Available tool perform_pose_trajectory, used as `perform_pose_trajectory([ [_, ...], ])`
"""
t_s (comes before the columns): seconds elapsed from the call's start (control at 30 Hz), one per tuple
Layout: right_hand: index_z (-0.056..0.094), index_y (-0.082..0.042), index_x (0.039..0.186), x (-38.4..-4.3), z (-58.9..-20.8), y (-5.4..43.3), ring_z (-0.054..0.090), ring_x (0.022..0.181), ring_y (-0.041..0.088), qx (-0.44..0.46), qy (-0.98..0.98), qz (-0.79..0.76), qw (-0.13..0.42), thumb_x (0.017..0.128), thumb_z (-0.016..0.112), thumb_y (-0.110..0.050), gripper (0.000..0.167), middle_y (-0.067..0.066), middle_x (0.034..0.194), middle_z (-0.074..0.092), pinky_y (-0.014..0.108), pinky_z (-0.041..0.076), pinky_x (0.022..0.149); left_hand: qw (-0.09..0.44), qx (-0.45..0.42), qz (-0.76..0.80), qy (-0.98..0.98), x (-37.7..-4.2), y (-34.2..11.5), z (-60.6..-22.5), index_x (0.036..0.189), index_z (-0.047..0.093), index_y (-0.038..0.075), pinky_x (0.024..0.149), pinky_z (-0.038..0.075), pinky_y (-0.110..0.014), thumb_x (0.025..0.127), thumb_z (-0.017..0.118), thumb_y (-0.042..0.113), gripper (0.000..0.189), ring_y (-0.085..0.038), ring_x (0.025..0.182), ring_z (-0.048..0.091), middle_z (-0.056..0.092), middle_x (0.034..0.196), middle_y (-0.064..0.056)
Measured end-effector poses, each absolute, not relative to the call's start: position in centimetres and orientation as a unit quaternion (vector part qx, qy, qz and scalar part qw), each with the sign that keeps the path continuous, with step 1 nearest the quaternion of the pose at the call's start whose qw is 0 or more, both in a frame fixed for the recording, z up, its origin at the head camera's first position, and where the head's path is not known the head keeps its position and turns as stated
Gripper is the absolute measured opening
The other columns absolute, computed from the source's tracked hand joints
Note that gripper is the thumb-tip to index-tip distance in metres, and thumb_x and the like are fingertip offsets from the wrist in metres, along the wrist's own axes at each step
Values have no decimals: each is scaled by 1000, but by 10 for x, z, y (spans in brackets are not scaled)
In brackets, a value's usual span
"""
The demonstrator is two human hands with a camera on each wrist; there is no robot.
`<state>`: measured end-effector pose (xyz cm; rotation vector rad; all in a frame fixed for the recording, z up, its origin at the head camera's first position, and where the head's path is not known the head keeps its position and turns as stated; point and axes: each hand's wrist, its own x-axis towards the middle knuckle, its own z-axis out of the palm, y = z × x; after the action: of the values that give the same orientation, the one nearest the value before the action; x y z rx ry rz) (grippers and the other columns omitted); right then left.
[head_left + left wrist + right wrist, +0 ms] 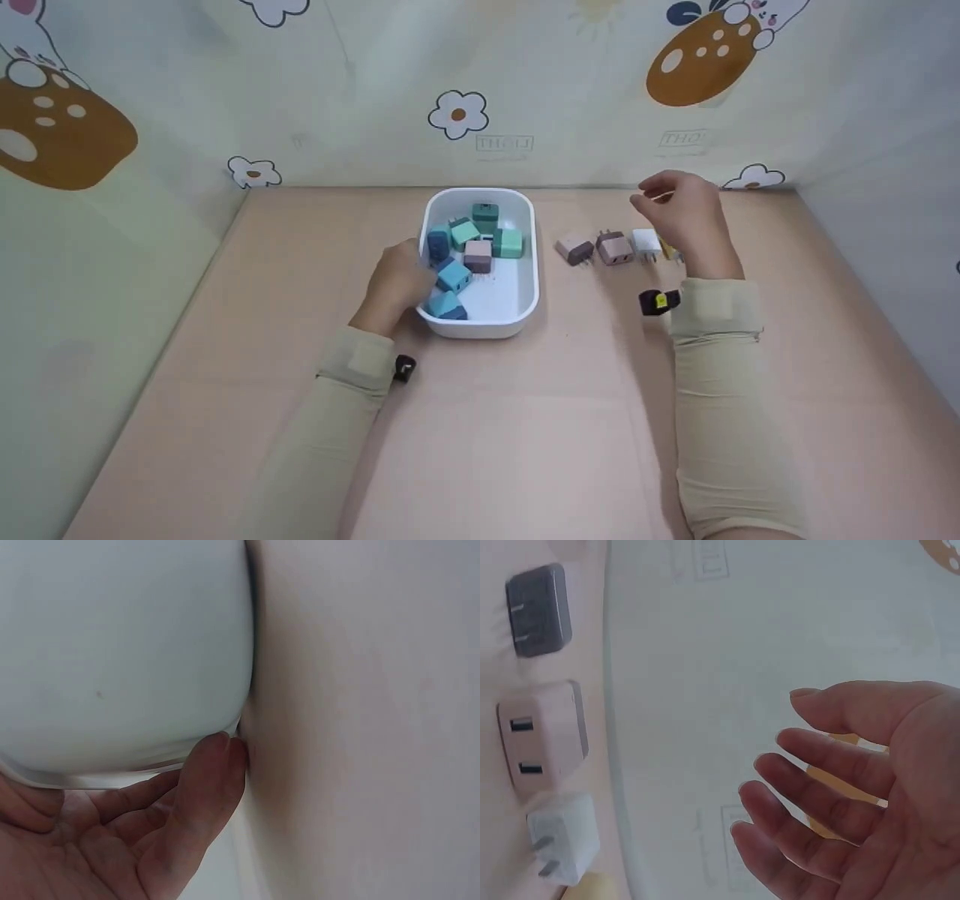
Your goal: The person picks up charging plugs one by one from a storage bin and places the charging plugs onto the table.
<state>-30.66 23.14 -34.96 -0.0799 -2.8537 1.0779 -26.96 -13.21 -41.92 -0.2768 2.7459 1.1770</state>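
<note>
At the left side of a white plastic bin (517, 328) is my left hand (401, 277). It holds the bin there, with its thumb against the outer wall low down in the left wrist view and its fingers partly hidden. Inside the bin lie several charger plugs, such as a mint green one (508, 244), a pink and mauve one (478, 257) and a blue one (454, 275). My right hand (686, 214) is raised at the right, holding nothing, its fingers loosely bent. Near it stand a white charger (564, 838), a pink charger (541, 736) and a dark grey-mauve charger (538, 611).
A yellow charger (667, 249), partly behind the right hand, ends the row of plugs right of the bin. Everything rests on a pale pink table (487, 427). A patterned cloth wall (375, 97) rises behind the table's far edge.
</note>
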Motion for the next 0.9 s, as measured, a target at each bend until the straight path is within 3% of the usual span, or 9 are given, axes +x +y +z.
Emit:
perform_pose_trajectory([
  [0.27,70,-6,135,-297,-345,179,60,124,32,33,-944,325,53,104,69,-24,36,13,134,67,49,56,100,71,-95,396,911,-270,-131,-420,154,51,3,99,60,-48,102,60,4,53,-34,113,66,62,144,-18],
  [0.47,71,-8,134,-290,-350,143,61,122,30,74,-953,289,50,102,73,-22,36,11,132,66,44,60,96,71,-96,392,912,-269,-131,-420,154,51,3,97,61,-48,102,61,4,53,-34,112,66,62,143,-19],
  [0.8,75,-11,129,-266,-368,87,60,122,22,235,-945,217,72,97,80,-22,34,4,129,67,38,54,109,65,-88,389,915,-270,-131,-420,150,54,3,96,61,-46,102,61,3,49,-32,110,66,64,136,-18],
  [0.9,76,-11,129,-262,-378,75,60,119,22,281,-937,194,82,96,81,-22,35,4,126,68,36,55,106,69,-91,389,914,-270,-132,-420,151,53,3,95,62,-45,103,60,3,48,-32,110,67,64,136,-18],
])
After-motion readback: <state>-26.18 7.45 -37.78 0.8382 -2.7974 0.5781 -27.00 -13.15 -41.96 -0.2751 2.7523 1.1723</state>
